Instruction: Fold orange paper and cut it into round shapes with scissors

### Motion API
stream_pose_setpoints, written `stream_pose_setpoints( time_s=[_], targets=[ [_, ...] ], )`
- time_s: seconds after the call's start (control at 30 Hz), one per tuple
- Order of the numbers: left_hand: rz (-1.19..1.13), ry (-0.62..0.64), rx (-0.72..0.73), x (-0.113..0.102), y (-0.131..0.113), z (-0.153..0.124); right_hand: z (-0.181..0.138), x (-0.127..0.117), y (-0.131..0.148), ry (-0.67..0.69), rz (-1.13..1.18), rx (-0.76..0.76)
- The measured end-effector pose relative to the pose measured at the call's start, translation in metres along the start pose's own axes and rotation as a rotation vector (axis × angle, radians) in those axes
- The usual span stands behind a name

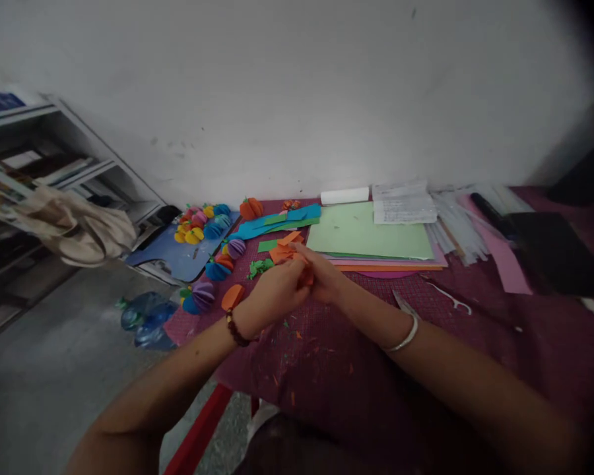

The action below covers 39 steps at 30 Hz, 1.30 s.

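Observation:
Over the maroon cloth, my left hand (280,288) and my right hand (325,276) meet with their fingers closed around a piece of orange paper (306,274). Much of that paper is hidden by the fingers. Just beyond the hands lie cut orange paper pieces (280,252) and, to their left, small green paper pieces (260,267). A rounded orange paper piece (233,297) rests near my left wrist. Farther left sit striped paper pumpkins, among them a purple and blue one (198,298) and an orange and blue one (219,267).
Blue paper strips (277,221) and stacked coloured sheets (371,231) lie toward the wall. Scissors (404,305) are beside my right forearm. Several finished paper pumpkins (202,223) crowd a blue board (185,258). Plastic bottles (148,319) stand on the floor at left.

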<state>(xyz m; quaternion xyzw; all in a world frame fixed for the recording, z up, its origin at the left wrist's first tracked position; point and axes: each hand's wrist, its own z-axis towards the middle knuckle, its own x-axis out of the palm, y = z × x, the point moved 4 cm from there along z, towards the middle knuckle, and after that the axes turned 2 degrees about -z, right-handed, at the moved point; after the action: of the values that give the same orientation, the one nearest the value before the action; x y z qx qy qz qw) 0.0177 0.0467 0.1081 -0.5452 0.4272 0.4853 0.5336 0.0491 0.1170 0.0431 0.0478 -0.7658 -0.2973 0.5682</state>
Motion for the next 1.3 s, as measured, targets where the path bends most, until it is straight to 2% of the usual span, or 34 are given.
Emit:
stream_pose_setpoints(
  time_s=[0.1, 0.17, 0.2, 0.3, 0.33, 0.4, 0.5, 0.57, 0.67, 0.73, 0.77, 0.83, 0.9, 0.97, 1.03, 1.07, 1.13, 1.3],
  targets=[
    [-0.342, 0.192, 0.197, -0.006, 0.021, -0.005, -0.004, -0.019, 0.0, -0.097, -0.076, -0.021],
    [-0.454, 0.269, 0.186, -0.014, 0.059, 0.0, -0.013, -0.034, -0.004, -0.246, -0.124, -0.016],
    [-0.452, 0.263, 0.148, -0.017, 0.082, 0.007, -0.018, -0.04, -0.007, -0.312, -0.131, -0.015],
    [-0.274, 0.113, -0.003, -0.013, 0.15, 0.04, -0.031, -0.046, -0.017, -0.41, -0.067, -0.034],
    [-0.21, 0.053, -0.011, -0.007, 0.164, 0.051, -0.034, -0.046, -0.021, -0.425, -0.024, -0.043],
    [-0.127, -0.033, 0.065, 0.012, 0.174, 0.072, -0.036, -0.044, -0.027, -0.433, 0.055, -0.061],
    [-0.078, -0.092, 0.218, 0.042, 0.164, 0.096, -0.033, -0.043, -0.033, -0.391, 0.11, -0.069],
    [-0.114, -0.12, 0.227, 0.053, 0.155, 0.11, -0.03, -0.047, -0.035, -0.376, 0.118, -0.057],
    [-0.386, -0.244, 0.086, 0.049, 0.156, 0.125, -0.025, -0.054, -0.033, -0.358, 0.117, -0.056],
    [-0.62, -0.31, 0.011, 0.039, 0.158, 0.122, -0.023, -0.059, -0.032, -0.353, 0.123, -0.057],
    [-0.714, -0.304, 0.008, 0.033, 0.156, 0.118, -0.022, -0.06, -0.031, -0.351, 0.131, -0.058],
    [-1.038, -0.183, 0.05, 0.023, 0.146, 0.104, -0.02, -0.061, -0.031, -0.335, 0.158, -0.056],
    [-1.261, 0.031, 0.041, 0.017, 0.131, 0.088, -0.019, -0.06, -0.031, -0.313, 0.193, -0.056],
    [-1.357, 0.249, 0.029, 0.015, 0.113, 0.076, -0.018, -0.056, -0.031, -0.305, 0.222, -0.052],
    [-1.383, 0.389, 0.036, 0.02, 0.095, 0.069, -0.017, -0.052, -0.032, -0.295, 0.252, -0.046],
    [-1.385, 0.415, 0.049, 0.024, 0.087, 0.067, -0.016, -0.051, -0.032, -0.291, 0.271, -0.048],
    [-1.376, 0.392, 0.074, 0.037, 0.074, 0.068, -0.015, -0.049, -0.032, -0.291, 0.314, -0.06],
    [-1.191, 0.195, 0.087, 0.063, 0.053, 0.061, -0.017, -0.052, -0.035, -0.311, 0.355, -0.102]
  ],
)
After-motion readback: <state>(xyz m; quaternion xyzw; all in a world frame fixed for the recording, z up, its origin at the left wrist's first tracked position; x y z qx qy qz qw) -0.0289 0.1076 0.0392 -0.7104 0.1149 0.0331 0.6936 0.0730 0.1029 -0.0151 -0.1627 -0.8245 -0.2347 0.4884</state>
